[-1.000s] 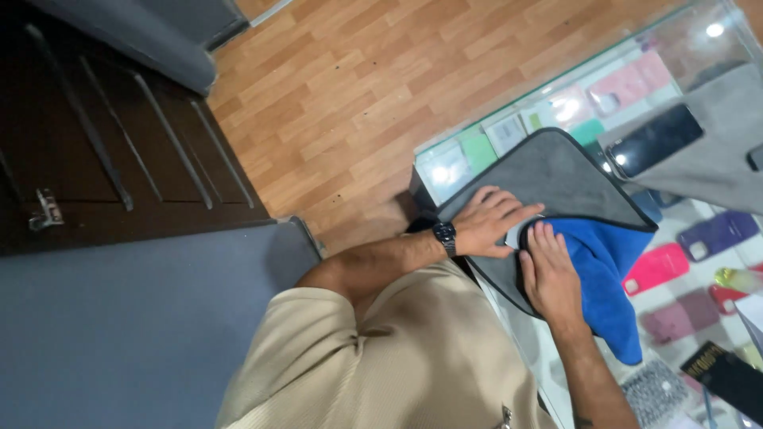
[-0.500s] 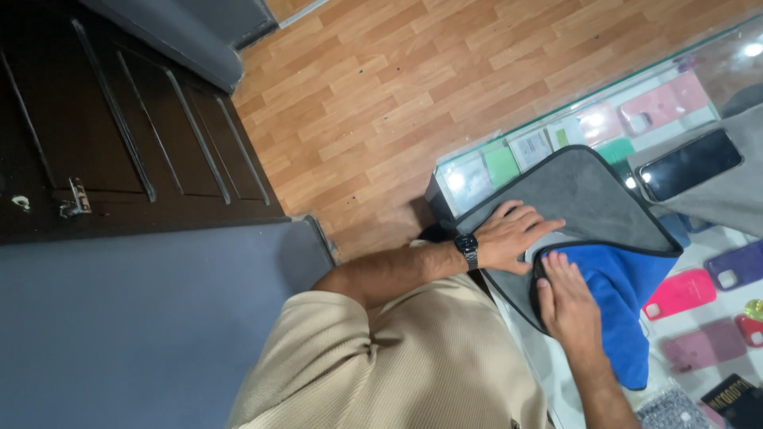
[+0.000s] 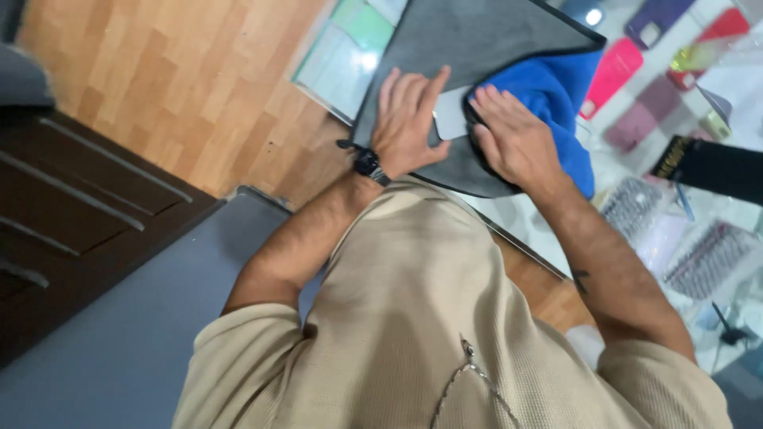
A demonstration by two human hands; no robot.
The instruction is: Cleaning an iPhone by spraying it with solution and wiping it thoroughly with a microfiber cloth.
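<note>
Under the glass of the counter I see flat packages: a pale green one (image 3: 367, 22) at the top, left of the grey cloth, with a whitish one (image 3: 338, 71) just below it. On the right side lie phone-case packages, a pink one (image 3: 610, 67), a purple one (image 3: 658, 16), a red one (image 3: 717, 28) and a dull mauve one (image 3: 642, 111), and near the right edge is a black flat box (image 3: 715, 168) with small gold print. Below this box I see clear packets with grey patterned content (image 3: 632, 208), and another such packet (image 3: 710, 258) lower right.
</note>
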